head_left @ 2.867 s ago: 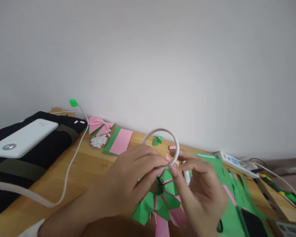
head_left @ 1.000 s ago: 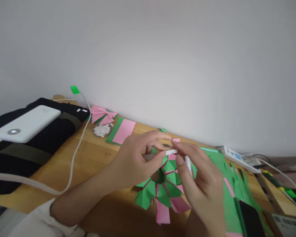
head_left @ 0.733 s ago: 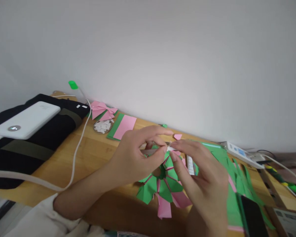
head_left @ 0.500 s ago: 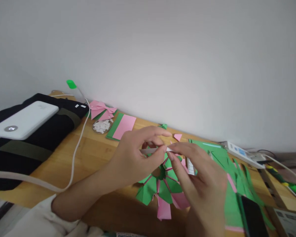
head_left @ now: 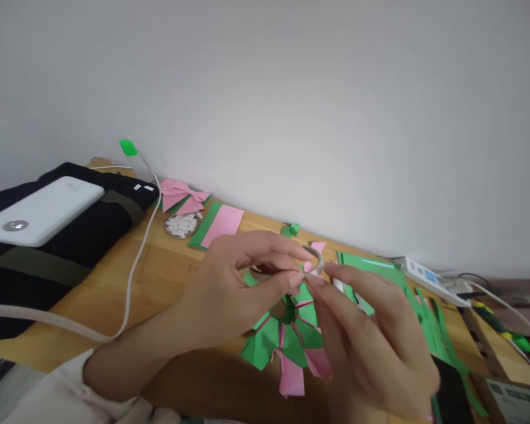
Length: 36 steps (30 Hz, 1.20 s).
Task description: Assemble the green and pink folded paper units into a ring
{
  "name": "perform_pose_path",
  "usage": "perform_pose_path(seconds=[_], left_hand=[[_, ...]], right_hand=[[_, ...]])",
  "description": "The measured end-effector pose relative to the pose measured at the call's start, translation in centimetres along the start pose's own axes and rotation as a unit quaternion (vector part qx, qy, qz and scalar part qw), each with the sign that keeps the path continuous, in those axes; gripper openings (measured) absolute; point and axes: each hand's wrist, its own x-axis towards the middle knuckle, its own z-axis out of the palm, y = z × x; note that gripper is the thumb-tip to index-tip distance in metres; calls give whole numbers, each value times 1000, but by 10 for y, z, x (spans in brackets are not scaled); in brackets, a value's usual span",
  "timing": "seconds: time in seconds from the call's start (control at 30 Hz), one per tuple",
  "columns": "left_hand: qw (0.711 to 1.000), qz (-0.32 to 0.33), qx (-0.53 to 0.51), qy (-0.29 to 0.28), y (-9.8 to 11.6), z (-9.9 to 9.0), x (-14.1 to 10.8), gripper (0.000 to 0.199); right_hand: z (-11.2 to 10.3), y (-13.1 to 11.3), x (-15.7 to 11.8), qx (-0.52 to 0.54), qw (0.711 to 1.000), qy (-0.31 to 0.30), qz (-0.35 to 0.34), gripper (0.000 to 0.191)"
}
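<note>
In the middle of the view, a narrow whitish ring that looks like a roll of tape (head_left: pixel 320 259) is held up between my hands. My left hand (head_left: pixel 241 280) is closed on it, thumb and fingers pinching its near side. My right hand (head_left: pixel 375 330) is closed too, with thumb and fingertips pinched at the ring's near edge and the index finger beside it. Below them on the table lies a round, flower-like piece of folded paper (head_left: pixel 294 344), green petals round an open centre with pink folds beneath. My hands hide part of it.
Behind are a pink folded paper piece (head_left: pixel 183 195), a dish of white scraps (head_left: pixel 182 225) and pink and green paper sheets (head_left: pixel 222 225). Left, a white power bank (head_left: pixel 48 209) rests on black cloth. Right are green paper (head_left: pixel 371 266), a power strip (head_left: pixel 437 281) and a dark phone (head_left: pixel 453 391).
The tape has turned in my fingers, so its ring shape now shows beyond my left fingertips. My right hand has rotated and shifted slightly right, its fingers pinching lower.
</note>
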Motion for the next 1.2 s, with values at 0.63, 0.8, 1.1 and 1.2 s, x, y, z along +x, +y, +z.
perform_pose_path(seconds=[0.63,0.8,1.1,1.2], left_hand=[[977,26,9,214,-13,-19,23,21],[862,221,340,304,-31,-20,25,22],[785,158,583,141,-85,-65,-37,11],[777,83,602,166,-103,-93,-59,8]], right_hand=[[-19,-16,11,184,942,211,186,22],[-12,12,15,477,749,25,458,27],[-11,22,12,631,675,-89,371,33],[-11,19,11,635,671,-84,373,34]])
